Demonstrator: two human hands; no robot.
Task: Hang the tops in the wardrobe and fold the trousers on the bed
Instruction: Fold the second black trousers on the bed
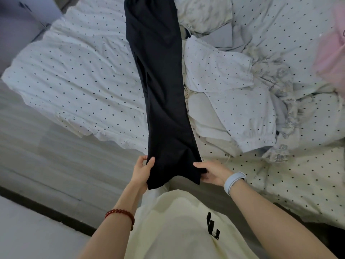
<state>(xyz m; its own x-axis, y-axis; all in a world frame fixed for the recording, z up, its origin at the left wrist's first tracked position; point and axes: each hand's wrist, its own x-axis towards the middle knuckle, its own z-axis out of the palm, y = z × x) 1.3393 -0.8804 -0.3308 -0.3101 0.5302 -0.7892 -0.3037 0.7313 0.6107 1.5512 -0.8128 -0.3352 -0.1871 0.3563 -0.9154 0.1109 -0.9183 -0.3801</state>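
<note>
— Dark, nearly black cloth: the trousers (pixel 160 94) lie lengthways on the spotted bedding (pixel 78 75), legs laid together, near end over the edge.

— The left hand (pixel 142 171) pinches the left corner of that end; the right hand (pixel 212 173) grips the right corner.

— So folding is under way. Next, probably, the near end goes to the far end, edges kept level.

— To the right, pale crumpled clothes (pixel 233 94) wait.

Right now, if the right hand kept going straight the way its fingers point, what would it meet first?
The right hand points leftward across the hem of the black trousers that it grips, so it would meet that cloth at once and, beyond it, probably the left hand on the opposite edge; depth is uncertain.
</note>
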